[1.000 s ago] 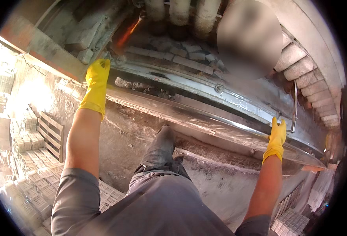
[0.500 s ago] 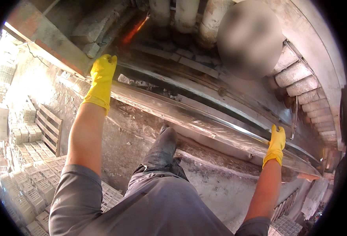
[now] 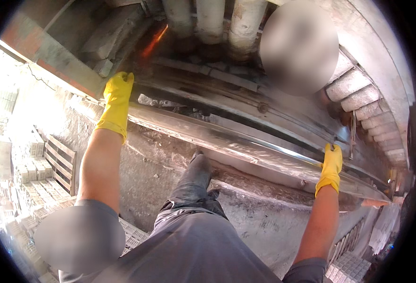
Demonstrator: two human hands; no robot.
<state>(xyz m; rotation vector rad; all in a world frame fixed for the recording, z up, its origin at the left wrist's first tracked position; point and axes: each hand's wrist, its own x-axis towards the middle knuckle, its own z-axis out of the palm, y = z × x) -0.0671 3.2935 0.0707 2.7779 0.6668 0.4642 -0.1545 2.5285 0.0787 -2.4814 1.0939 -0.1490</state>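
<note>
In a yellow rubber glove, my left hand (image 3: 117, 101) closes over the left part of a long metal bar (image 3: 226, 108). My right hand (image 3: 331, 170), gloved the same way, curls its fingers over the right part of that bar. My arms are spread wide. In front of the bar runs a broad, shiny metal ledge (image 3: 208, 134), worn and dusty, slanting down to the right. Between bar and ledge lies a dark gap with some rubble (image 3: 146, 100) near my left hand. My fingertips on the bar's far side are mostly hidden.
Beyond the bar stand thick pale cylinders (image 3: 210, 21), and more rollers (image 3: 358, 96) line the right. An orange glow (image 3: 155, 40) shows at the back left. A rusty beam (image 3: 52, 52) flanks my left hand. A wooden pallet (image 3: 61, 162) and stacked pale blocks (image 3: 36, 193) lie at left.
The view has tilted slightly, so my left hand sits a little lower and my right a little higher. Both keep their hold. Less rubble shows in the gap beside my left hand.
</note>
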